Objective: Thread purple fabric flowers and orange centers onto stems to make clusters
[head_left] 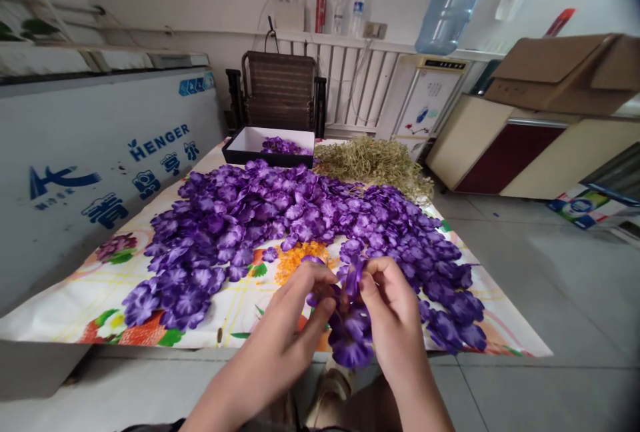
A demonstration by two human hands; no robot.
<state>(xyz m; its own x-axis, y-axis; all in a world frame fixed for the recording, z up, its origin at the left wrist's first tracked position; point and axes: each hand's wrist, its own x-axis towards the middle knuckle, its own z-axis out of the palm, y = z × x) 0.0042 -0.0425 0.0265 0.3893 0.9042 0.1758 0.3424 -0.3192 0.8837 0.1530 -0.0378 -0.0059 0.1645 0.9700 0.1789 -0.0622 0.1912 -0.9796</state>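
Note:
Both my hands meet over the near edge of the table. My left hand has its fingers pinched on a small cluster of purple fabric flowers. My right hand also pinches that cluster from the right, thumb and fingers closed on a petal. The cluster hangs between the hands, just above the table edge. Behind them a big heap of loose purple flowers covers the table. A small pile of tiny orange pieces lies just beyond my fingers.
The table has a floral cloth. At its far end stand a dark box with white lining holding some purple flowers and a pile of dry greenish stems. A white chest freezer stands left, a chair behind, cabinets right.

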